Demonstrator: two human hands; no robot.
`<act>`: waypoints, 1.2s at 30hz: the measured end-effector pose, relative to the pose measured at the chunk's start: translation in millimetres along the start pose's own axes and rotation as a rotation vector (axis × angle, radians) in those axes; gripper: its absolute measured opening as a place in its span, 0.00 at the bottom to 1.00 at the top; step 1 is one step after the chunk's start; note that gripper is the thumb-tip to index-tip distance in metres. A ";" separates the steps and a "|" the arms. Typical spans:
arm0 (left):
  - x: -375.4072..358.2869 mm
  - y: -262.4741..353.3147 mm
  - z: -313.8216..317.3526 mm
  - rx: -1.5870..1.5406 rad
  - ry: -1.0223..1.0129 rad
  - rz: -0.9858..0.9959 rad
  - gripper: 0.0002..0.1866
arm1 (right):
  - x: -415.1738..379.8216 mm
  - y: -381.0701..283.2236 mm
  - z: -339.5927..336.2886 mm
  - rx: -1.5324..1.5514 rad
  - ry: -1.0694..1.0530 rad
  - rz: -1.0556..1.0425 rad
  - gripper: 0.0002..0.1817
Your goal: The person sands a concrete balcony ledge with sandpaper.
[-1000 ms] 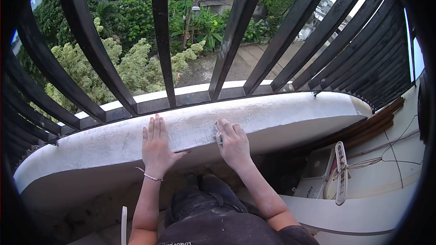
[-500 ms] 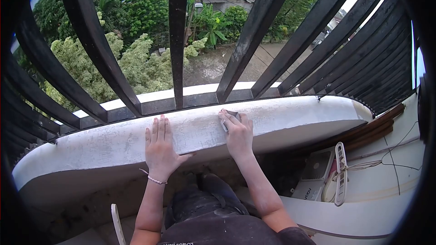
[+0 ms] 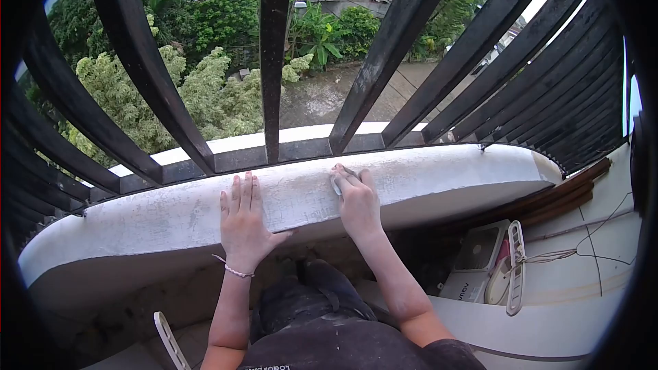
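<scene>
L hand lies flat & open on rough white ledge; R hand presses small gray sanding pad, fingers closed over it.

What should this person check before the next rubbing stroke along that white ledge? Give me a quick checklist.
1. Right hand grips the small sanding pad: ok.
2. Pad lies flat on the ledge: ok.
3. Left hand braced flat on the ledge, fingers spread: ok.
4. Left hand apart from the pad: ok.
5. Room between the pad and the black railing bars: not ok, the pad sits near their base.
6. Pad's wear: cannot tell, hidden under the fingers.
</scene>
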State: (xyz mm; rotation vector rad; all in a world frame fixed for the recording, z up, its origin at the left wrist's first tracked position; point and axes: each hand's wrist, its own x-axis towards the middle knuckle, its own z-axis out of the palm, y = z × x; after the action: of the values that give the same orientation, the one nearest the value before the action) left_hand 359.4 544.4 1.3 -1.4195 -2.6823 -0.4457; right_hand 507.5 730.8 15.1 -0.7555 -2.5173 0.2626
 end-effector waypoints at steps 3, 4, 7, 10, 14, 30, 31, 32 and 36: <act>4.3 0.9 -0.9 -0.016 -0.003 -0.014 0.67 | -15.4 0.0 -2.2 -0.002 -0.006 0.001 0.17; 2.7 1.4 -1.3 -0.015 -0.013 -0.015 0.66 | -20.2 -0.5 -1.1 -0.014 -0.012 0.007 0.18; 2.6 4.0 -3.4 0.011 -0.026 -0.022 0.67 | 20.6 4.3 4.7 -0.046 -0.086 -0.017 0.19; -0.1 3.6 1.5 0.007 -0.005 -0.017 0.68 | 14.3 -0.3 5.6 -0.015 -0.098 0.009 0.22; 2.1 5.9 -4.2 -0.006 0.008 -0.029 0.65 | -20.3 -4.0 -3.3 0.052 -0.100 -0.009 0.24; -0.5 7.1 -0.1 0.031 0.013 -0.043 0.68 | 34.3 -2.2 8.5 -0.121 -0.244 0.026 0.19; -1.6 6.6 2.2 0.029 0.022 -0.042 0.68 | 30.5 -0.6 10.2 -0.103 -0.195 -0.002 0.19; -1.0 5.2 2.9 0.028 0.035 -0.039 0.68 | 23.4 2.4 13.5 -0.085 -0.142 -0.030 0.19; 1.6 4.7 3.8 0.028 0.027 -0.048 0.68 | -10.7 6.0 0.8 -0.047 -0.090 -0.022 0.19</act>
State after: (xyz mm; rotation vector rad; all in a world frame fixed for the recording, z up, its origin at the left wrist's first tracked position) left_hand 362.5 549.2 -1.0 -1.3340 -2.6954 -0.4267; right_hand 517.6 729.7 8.2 -0.7490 -2.6238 0.2348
